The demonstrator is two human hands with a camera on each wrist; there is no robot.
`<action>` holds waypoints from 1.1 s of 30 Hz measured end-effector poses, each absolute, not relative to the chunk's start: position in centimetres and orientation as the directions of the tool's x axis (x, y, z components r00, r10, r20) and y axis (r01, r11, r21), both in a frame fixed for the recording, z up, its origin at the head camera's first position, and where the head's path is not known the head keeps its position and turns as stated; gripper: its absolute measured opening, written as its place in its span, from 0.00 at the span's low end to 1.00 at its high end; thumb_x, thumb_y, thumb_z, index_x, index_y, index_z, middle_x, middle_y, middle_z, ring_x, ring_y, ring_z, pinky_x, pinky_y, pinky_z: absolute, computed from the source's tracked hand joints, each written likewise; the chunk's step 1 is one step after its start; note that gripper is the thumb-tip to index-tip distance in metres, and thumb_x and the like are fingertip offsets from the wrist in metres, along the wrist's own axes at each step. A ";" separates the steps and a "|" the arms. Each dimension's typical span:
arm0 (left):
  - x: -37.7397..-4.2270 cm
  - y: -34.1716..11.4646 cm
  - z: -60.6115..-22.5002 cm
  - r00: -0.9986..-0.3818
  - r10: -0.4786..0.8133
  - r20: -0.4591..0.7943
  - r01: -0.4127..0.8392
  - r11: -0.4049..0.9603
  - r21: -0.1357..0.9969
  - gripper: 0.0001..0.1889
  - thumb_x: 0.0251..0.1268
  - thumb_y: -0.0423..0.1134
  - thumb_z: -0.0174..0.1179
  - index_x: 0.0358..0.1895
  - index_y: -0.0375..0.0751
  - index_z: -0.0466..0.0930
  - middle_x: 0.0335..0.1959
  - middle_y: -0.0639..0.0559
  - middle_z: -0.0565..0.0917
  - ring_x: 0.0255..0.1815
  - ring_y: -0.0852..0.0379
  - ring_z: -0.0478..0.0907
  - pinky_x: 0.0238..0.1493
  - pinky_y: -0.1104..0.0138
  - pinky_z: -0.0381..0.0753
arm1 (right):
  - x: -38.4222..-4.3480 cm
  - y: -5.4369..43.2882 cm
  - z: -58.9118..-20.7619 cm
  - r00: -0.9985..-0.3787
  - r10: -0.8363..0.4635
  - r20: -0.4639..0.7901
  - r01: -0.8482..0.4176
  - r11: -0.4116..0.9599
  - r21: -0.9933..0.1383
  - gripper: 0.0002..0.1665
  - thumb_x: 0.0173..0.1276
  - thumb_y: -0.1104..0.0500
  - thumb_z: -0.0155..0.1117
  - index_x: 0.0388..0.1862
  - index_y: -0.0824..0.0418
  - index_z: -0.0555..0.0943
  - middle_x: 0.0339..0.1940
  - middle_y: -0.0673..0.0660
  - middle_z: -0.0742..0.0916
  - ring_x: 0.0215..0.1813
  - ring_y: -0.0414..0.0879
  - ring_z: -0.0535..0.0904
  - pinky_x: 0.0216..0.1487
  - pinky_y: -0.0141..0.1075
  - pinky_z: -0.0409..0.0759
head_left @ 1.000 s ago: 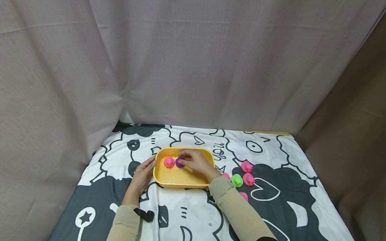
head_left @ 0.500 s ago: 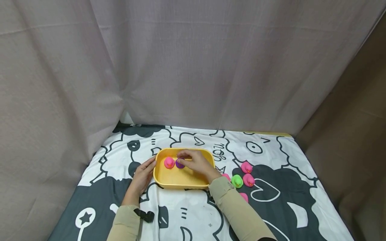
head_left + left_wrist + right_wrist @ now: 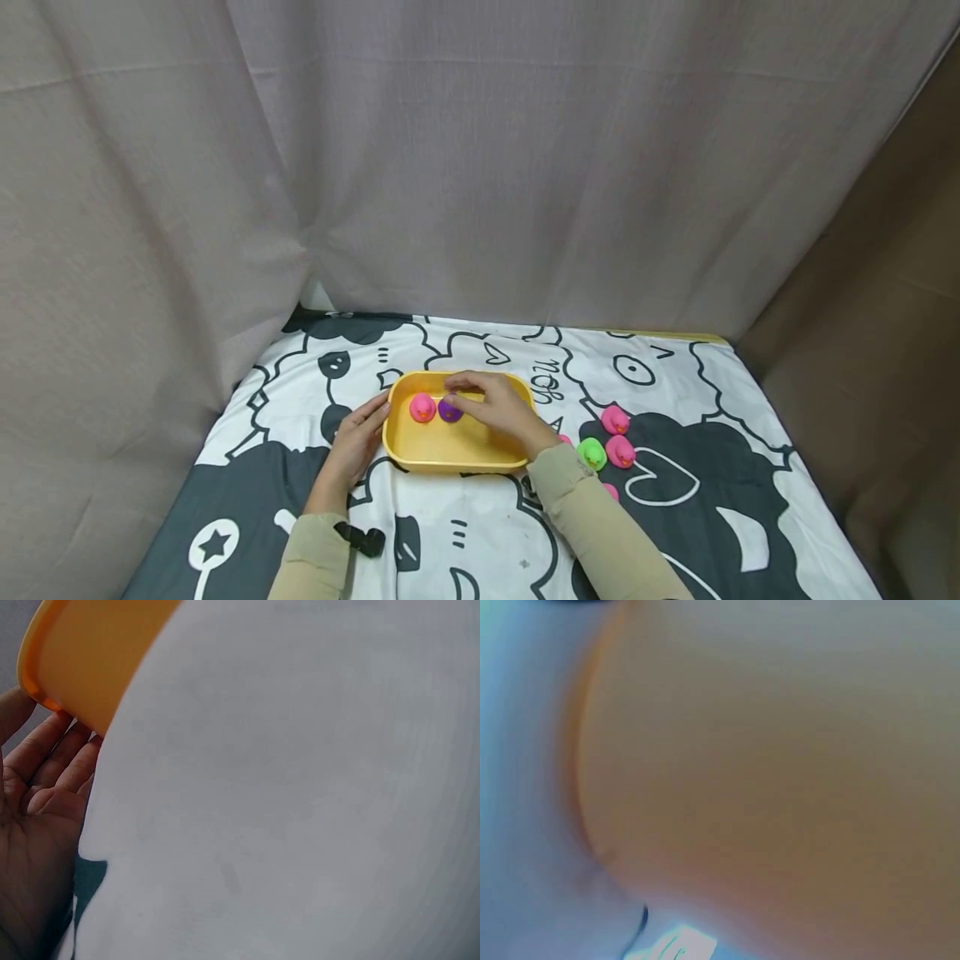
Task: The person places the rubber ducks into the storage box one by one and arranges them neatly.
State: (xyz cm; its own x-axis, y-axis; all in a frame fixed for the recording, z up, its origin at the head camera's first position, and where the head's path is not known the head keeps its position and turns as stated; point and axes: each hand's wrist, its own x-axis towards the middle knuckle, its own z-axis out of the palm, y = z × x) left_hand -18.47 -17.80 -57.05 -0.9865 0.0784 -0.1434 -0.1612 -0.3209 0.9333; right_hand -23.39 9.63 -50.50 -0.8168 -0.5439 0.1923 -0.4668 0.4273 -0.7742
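Note:
A yellow tray holds a pink rubber duck and a purple rubber duck side by side. My right hand hovers over the tray, thumb and fingertips right by the purple duck, whose face and beak show below the thumb. My left hand rests against the tray's left end with its fingers fairly straight. In the left wrist view the left fingertips meet the outside of the tray's rim. The right wrist view is blurred and mostly filled by a close surface.
Right of the tray, on the printed cloth, sit a green duck, a pink duck and another pink duck. More pink pieces are partly hidden by the right sleeve. A curtain hangs behind.
The right thumb and fingers have loosened from the purple duck and drawn slightly rightward, leaving more of it visible. The left hand stays at the tray's end.

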 end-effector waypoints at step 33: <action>-18.6 -17.7 -56.8 -0.983 0.070 -0.171 -0.184 -0.327 0.927 0.24 0.75 0.40 0.59 0.71 0.40 0.72 0.72 0.49 0.71 0.73 0.55 0.66 0.66 0.70 0.73 | -19.2 21.2 -45.9 -0.924 -0.272 0.270 -0.377 0.518 -0.768 0.19 0.71 0.45 0.67 0.57 0.49 0.83 0.52 0.46 0.87 0.55 0.44 0.83 0.62 0.51 0.80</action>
State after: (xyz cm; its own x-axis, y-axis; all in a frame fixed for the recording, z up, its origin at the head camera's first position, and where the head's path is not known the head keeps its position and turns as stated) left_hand -18.64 -17.65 -56.82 -0.9828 0.0699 -0.1708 -0.1844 -0.3273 0.9268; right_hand -19.19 21.16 -45.91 -0.9237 -0.2721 0.2696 -0.3767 0.5178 -0.7681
